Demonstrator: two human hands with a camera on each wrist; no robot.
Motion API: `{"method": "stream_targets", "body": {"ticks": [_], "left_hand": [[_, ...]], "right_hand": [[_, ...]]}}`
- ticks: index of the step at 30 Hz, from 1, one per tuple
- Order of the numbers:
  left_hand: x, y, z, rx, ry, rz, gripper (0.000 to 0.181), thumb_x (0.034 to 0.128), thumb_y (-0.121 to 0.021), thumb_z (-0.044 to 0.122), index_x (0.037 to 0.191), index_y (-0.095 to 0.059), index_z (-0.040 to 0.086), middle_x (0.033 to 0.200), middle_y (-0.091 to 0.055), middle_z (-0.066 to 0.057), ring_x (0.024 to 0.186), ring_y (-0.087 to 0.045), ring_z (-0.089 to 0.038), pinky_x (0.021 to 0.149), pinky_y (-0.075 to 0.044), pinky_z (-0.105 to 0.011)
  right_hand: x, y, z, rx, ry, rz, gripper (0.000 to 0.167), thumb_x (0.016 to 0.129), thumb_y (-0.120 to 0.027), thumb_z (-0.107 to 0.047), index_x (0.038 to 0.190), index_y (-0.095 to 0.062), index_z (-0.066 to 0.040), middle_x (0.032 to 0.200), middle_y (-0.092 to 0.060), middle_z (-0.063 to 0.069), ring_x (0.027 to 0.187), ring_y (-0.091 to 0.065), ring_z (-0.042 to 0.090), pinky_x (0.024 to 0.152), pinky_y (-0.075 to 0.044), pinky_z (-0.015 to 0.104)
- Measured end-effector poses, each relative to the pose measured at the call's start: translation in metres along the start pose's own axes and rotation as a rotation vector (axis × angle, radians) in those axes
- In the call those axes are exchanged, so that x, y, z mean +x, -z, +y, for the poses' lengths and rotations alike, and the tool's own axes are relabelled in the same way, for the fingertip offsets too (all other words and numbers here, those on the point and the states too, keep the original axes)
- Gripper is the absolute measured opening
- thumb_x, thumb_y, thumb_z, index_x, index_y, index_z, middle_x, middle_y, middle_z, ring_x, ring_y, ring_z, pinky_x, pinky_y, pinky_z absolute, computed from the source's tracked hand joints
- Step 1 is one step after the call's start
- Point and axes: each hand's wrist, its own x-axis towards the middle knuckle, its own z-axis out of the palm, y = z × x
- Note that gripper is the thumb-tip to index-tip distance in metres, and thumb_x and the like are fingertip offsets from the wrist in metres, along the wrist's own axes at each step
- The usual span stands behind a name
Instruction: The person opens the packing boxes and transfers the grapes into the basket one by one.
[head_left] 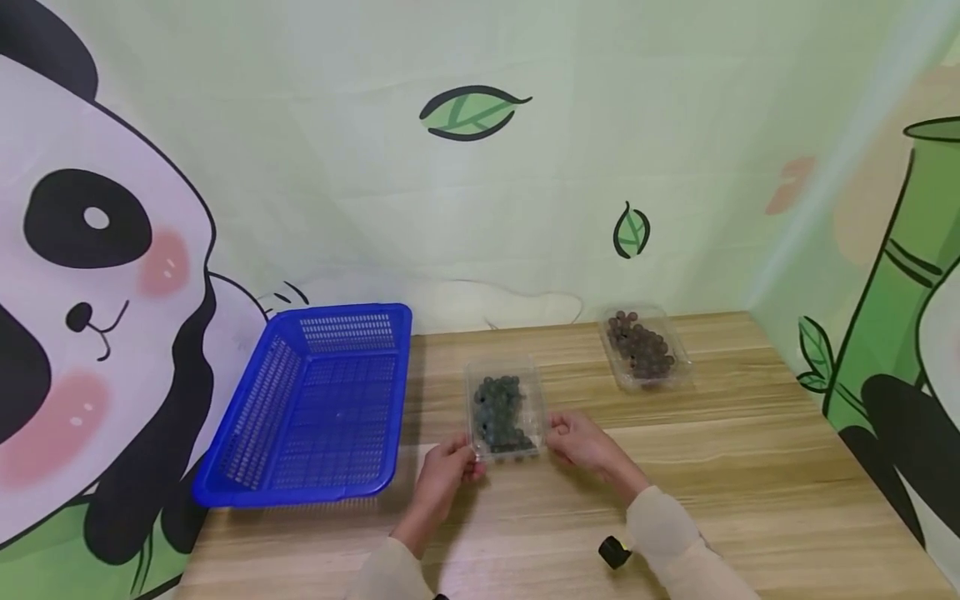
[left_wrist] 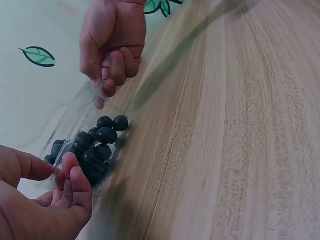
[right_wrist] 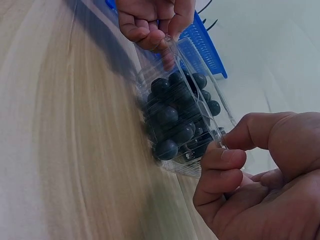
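A clear plastic box (head_left: 531, 400) of dark grapes (head_left: 498, 408) is between my two hands in the head view. My left hand (head_left: 447, 471) pinches its near left corner between thumb and fingers. On the opposite side, my right hand (head_left: 581, 442) pinches the rim, which shows close up in the right wrist view beside the thumb and curled fingers (right_wrist: 222, 162). Round, nearly black grapes (right_wrist: 167, 115) show through the clear wall. Whether the box's base touches the table is hard to tell.
An empty blue plastic basket (head_left: 397, 400) stands at the left of the wooden table (head_left: 720, 467). Another clear box (head_left: 684, 367) with reddish grapes (head_left: 641, 346) sits at the back right. A small black object (head_left: 614, 552) appears by the right sleeve. A printed wall backdrop (head_left: 525, 208) rises behind.
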Motion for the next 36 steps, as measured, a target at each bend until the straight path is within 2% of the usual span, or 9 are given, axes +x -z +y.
{"method": "stream_targets", "body": {"ticks": [2, 5, 13, 19, 25, 28, 36], "left_hand": [[-0.003, 0.002, -0.001, -0.008, 0.015, -0.012, 0.046, 0.0945, -0.049, -0.005, 0.137, -0.048, -0.021, 0.082, -0.065, -0.012, 0.068, -0.062, -0.011, 0.064, -0.053, -0.021], [-0.005, 0.003, -0.002, -0.020, 0.022, -0.036, 0.045, 0.0952, -0.050, -0.004, 0.137, -0.047, -0.022, 0.083, -0.066, -0.012, 0.069, -0.063, -0.011, 0.064, -0.053, -0.021], [-0.011, 0.004, -0.004, -0.018, 0.021, -0.068, 0.047, 0.0946, -0.051, -0.004, 0.137, -0.045, -0.023, 0.086, -0.066, -0.013, 0.070, -0.063, -0.012, 0.065, -0.054, -0.022], [-0.018, 0.005, -0.003, -0.016, 0.038, -0.094, 0.053, 0.0914, -0.051, -0.005, 0.140, -0.039, -0.023, 0.084, -0.066, -0.013, 0.069, -0.062, -0.011, 0.064, -0.054, -0.022], [-0.025, 0.008, -0.001, -0.006, 0.054, -0.115, 0.054, 0.0909, -0.052, -0.005, 0.140, -0.038, -0.021, 0.083, -0.066, -0.013, 0.068, -0.062, -0.012, 0.065, -0.052, -0.023], [-0.028, 0.008, -0.002, -0.010, 0.060, -0.122, 0.054, 0.0918, -0.052, -0.005, 0.141, -0.037, -0.019, 0.084, -0.065, -0.013, 0.069, -0.062, -0.012, 0.065, -0.052, -0.023], [-0.034, 0.009, -0.006, 0.010, 0.061, -0.144, 0.055, 0.0920, -0.051, -0.003, 0.143, -0.035, -0.018, 0.086, -0.062, -0.011, 0.069, -0.060, -0.013, 0.066, -0.052, -0.024]], "right_hand": [[-0.003, -0.001, 0.000, -0.006, -0.011, 0.008, 0.019, 0.095, -0.051, 0.002, 0.110, -0.054, 0.012, 0.059, -0.041, -0.002, 0.049, -0.034, 0.010, 0.050, -0.030, 0.024], [-0.006, -0.002, 0.001, -0.016, -0.031, 0.023, 0.024, 0.096, -0.053, -0.001, 0.115, -0.055, 0.013, 0.059, -0.042, -0.003, 0.049, -0.034, 0.010, 0.049, -0.030, 0.023], [-0.014, -0.004, -0.002, -0.019, -0.071, 0.030, 0.016, 0.094, -0.055, -0.001, 0.107, -0.052, 0.009, 0.063, -0.041, -0.003, 0.054, -0.033, 0.010, 0.052, -0.029, 0.023], [-0.019, -0.006, -0.003, -0.002, -0.094, 0.012, 0.028, 0.092, -0.053, 0.003, 0.117, -0.053, 0.015, 0.063, -0.041, -0.003, 0.053, -0.032, 0.010, 0.052, -0.029, 0.023], [-0.027, -0.010, -0.005, -0.020, -0.132, 0.023, 0.030, 0.091, -0.054, 0.002, 0.119, -0.052, 0.014, 0.065, -0.042, -0.001, 0.055, -0.033, 0.011, 0.054, -0.030, 0.025], [-0.031, -0.013, -0.005, -0.021, -0.142, 0.031, 0.031, 0.090, -0.054, 0.001, 0.118, -0.050, 0.013, 0.068, -0.042, -0.001, 0.057, -0.035, 0.012, 0.055, -0.031, 0.024], [-0.040, -0.018, -0.004, -0.034, -0.098, 0.016, 0.021, 0.086, -0.054, 0.002, 0.106, -0.052, 0.009, 0.068, -0.042, -0.002, 0.058, -0.036, 0.011, 0.052, -0.030, 0.022]]}}
